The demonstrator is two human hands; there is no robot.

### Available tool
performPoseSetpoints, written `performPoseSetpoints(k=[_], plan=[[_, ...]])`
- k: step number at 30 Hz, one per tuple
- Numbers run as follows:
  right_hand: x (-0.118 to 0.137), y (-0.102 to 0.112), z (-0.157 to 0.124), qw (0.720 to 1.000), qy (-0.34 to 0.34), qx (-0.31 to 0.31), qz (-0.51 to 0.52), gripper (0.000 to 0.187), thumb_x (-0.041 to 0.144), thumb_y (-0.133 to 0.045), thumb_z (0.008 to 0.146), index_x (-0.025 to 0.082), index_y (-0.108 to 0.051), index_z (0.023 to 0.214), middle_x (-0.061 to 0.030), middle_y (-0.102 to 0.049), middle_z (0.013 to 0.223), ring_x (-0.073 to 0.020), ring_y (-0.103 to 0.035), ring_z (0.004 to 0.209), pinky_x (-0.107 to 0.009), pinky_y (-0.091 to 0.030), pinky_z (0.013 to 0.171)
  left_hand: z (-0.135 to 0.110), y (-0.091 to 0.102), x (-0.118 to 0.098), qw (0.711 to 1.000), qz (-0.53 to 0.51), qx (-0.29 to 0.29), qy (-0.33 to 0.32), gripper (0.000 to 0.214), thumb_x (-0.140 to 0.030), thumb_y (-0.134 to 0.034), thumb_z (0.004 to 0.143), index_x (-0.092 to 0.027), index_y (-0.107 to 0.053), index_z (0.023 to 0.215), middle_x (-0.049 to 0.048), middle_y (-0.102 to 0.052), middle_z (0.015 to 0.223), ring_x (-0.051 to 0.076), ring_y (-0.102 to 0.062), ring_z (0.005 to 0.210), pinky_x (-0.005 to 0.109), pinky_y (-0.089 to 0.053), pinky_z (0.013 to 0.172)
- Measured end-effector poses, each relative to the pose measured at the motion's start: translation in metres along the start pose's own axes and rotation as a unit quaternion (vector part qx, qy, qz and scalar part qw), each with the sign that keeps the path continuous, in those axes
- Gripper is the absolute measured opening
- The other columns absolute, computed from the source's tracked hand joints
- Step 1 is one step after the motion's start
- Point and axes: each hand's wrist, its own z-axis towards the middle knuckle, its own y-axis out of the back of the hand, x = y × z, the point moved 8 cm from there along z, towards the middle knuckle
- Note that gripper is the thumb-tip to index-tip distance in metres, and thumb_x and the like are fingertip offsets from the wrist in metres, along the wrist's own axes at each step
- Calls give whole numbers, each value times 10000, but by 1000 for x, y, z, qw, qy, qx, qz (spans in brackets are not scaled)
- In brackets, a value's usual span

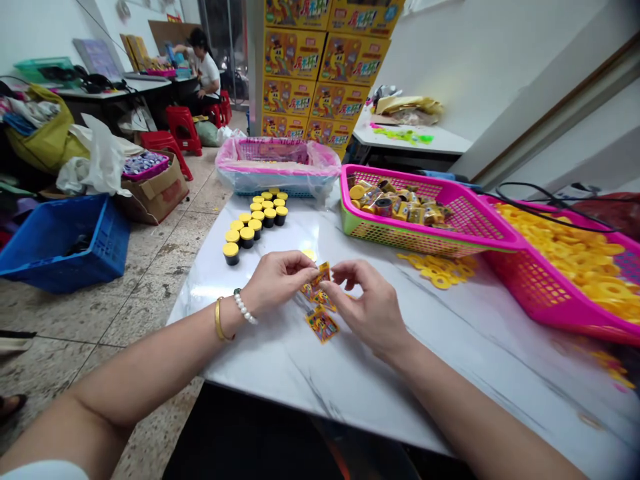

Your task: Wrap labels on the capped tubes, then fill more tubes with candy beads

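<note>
Packets (323, 325) are lying in a small loose spread on the white marble-look table (480, 333), and I'm watching the left hand (280, 280) pinching one packet (321, 275), nearly closed on it. The right hand (370, 307) is curving in half open just beside it, its thumb (324, 285) reaching that same packet, though I can't tell from here whether it's gripping. Farther up the table, black cups with yellow lids (255, 223) are standing in rows. To the right, a pink-and-green basket (425, 237) is holding wrapped items (400, 207), and a pink basket (550, 307) is holding yellow rings (565, 260), with loose rings (440, 270) lying near its corner. A blue crate (65, 243) is sitting on the floor, yellow cartons (325, 73) are standing stacked beyond the table, and a co-worker (203, 70) is sitting at a far table, working.
</note>
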Motion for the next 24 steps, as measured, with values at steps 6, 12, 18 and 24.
performPoseSetpoints(k=[6,12,18,24], plan=[[-23,-22,-8,972,-157,108,134,407,516,-518,909,199,-547,655,30,-502,517,-105,-448,455,-226,-351,426,1,1,2,1000,-13,-20,-20,133,-266,-664,794,-134,-676,789,21,-670,743,94,-560,646,200,-444,603],[-30,-10,-8,974,-188,4,130,500,602,-509,890,220,-454,571,41,-453,441,-93,-391,395,-224,-308,381,-13,12,-18,988,-32,-116,-96,310,-391,-606,875,-140,-625,693,-24,-530,567,72,-442,518,193,-353,491],[-25,-1,-6,982,-162,-40,93,508,589,-470,916,217,-454,572,43,-439,461,-91,-376,409,-223,-305,384,-24,0,-22,990,-16,-98,-104,285,-338,-621,876,-115,-723,731,15,-610,569,90,-513,533,208,-402,514],[-18,5,-4,993,-92,-71,8,469,449,-475,960,212,-423,559,56,-392,465,-86,-365,436,-229,-291,437,-28,9,-32,977,15,-158,-140,202,-288,-690,831,-121,-755,739,40,-662,637,94,-554,574,210,-428,549]])
